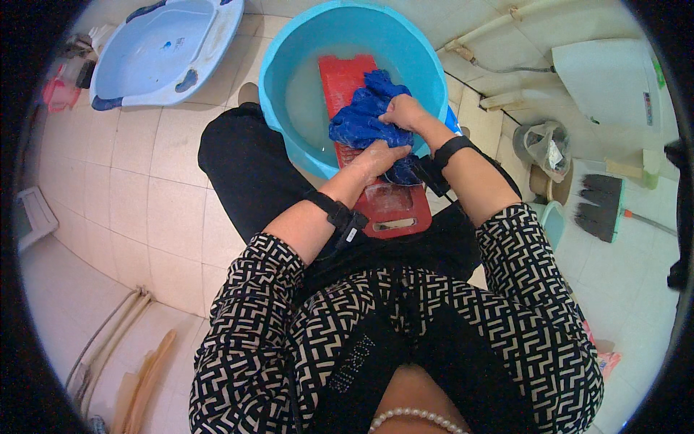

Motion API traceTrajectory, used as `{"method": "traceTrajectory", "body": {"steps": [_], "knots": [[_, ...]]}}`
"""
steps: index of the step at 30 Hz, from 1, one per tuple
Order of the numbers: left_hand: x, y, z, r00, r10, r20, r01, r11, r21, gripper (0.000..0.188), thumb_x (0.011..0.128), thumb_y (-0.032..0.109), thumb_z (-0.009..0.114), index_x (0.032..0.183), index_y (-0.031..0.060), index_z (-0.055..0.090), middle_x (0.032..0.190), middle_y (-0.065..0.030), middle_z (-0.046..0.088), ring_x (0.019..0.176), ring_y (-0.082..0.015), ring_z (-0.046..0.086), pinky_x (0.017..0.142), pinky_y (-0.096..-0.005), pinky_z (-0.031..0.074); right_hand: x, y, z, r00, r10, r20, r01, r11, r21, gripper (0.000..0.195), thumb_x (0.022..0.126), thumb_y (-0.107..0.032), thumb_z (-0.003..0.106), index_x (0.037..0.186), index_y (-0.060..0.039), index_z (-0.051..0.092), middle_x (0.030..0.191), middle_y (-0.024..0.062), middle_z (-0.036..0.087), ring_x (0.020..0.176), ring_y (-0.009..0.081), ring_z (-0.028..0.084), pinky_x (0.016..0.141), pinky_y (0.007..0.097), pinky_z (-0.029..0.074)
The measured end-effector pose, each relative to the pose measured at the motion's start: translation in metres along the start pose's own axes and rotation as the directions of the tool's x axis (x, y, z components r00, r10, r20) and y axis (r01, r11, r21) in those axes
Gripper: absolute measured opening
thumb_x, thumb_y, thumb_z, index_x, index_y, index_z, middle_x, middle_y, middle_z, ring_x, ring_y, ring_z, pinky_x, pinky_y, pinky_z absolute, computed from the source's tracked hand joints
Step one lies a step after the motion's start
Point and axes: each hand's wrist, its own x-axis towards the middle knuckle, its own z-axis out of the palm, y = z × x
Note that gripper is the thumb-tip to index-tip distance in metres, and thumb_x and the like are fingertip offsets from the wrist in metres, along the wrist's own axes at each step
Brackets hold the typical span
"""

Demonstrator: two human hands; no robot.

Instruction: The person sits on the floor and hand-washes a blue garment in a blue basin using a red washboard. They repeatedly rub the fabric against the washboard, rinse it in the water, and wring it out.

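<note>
A wet blue cloth (pixel 355 116) is bunched on a red plastic washboard (pixel 396 214). The board slants from the water up over the near rim of a round turquoise basin (pixel 274 70), its slotted handle end by my lap. Cloudy water (pixel 304 100) lies in the basin. With my right hand (pixel 405 113) I pinch the upper right part of the cloth, fingers curled into it. My left hand (pixel 379 158) grips the cloth's lower edge, and a darker portion hangs below it on the board. Folds of cloth hide some fingertips.
A pale blue plastic bathtub (pixel 157 59) is on the tiled floor (pixel 179 141) at the upper left. To the right are a white tank (pixel 604 81), a bin with a plastic liner (pixel 547 146) and a broom (pixel 599 209). Pipes (pixel 116 331) run along the lower-left wall.
</note>
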Motion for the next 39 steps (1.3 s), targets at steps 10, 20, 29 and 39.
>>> {"method": "traceTrajectory", "body": {"steps": [10, 20, 29, 39], "knots": [[0.002, 0.008, -0.005, 0.997, 0.059, 0.043, -0.045, 0.961, -0.274, 0.059, 0.088, 0.048, 0.059, 0.116, -0.0045, 0.056, 0.112, -0.0129, 0.062, 0.099, -0.021, 0.058, 0.09, -0.0337, 0.043, -0.008, 0.018, -0.046, 0.965, 0.054, -0.257, 0.046, 0.928, 0.369, 0.036, 0.081, -0.036, 0.065, 0.075, -0.0009, 0.063, 0.074, 0.0196, 0.064, 0.07, 0.0336, 0.061, 0.063, 0.0444, 0.045], [-0.008, 0.022, -0.009, 0.987, 0.157, -0.019, -0.149, 0.883, -0.445, 0.074, 0.087, 0.054, 0.056, 0.13, -0.0045, 0.044, 0.122, -0.0113, 0.057, 0.11, -0.0215, 0.054, 0.097, -0.0347, 0.04, -0.036, -0.002, -0.098, 0.922, -0.013, -0.386, 0.206, 0.863, 0.461, 0.034, 0.084, -0.034, 0.064, 0.076, -0.0019, 0.06, 0.069, 0.0113, 0.06, 0.064, 0.0231, 0.057, 0.059, 0.0385, 0.044], [-0.032, 0.047, -0.013, 0.883, 0.459, -0.098, -0.425, 0.693, -0.583, 0.053, 0.092, 0.035, 0.058, 0.129, -0.0007, 0.047, 0.121, -0.0099, 0.057, 0.105, -0.0192, 0.057, 0.093, -0.0333, 0.045, -0.073, -0.035, -0.148, 0.919, 0.048, -0.39, 0.378, 0.164, 0.911, 0.017, 0.089, -0.024, 0.061, 0.083, -0.0089, 0.059, 0.072, -0.0026, 0.053, 0.065, 0.0089, 0.048, 0.057, 0.0253, 0.041], [-0.042, 0.046, -0.014, 0.899, 0.405, -0.167, -0.437, 0.852, -0.288, 0.043, 0.084, 0.029, 0.066, 0.113, -0.0014, 0.059, 0.103, -0.0088, 0.064, 0.091, -0.0174, 0.061, 0.081, -0.0311, 0.049, -0.027, 0.039, -0.065, 0.946, 0.247, -0.209, 0.06, 0.5, 0.864, 0.029, 0.09, -0.029, 0.058, 0.072, -0.0073, 0.056, 0.063, 0.0008, 0.052, 0.055, 0.0116, 0.047, 0.049, 0.0296, 0.038]]}}
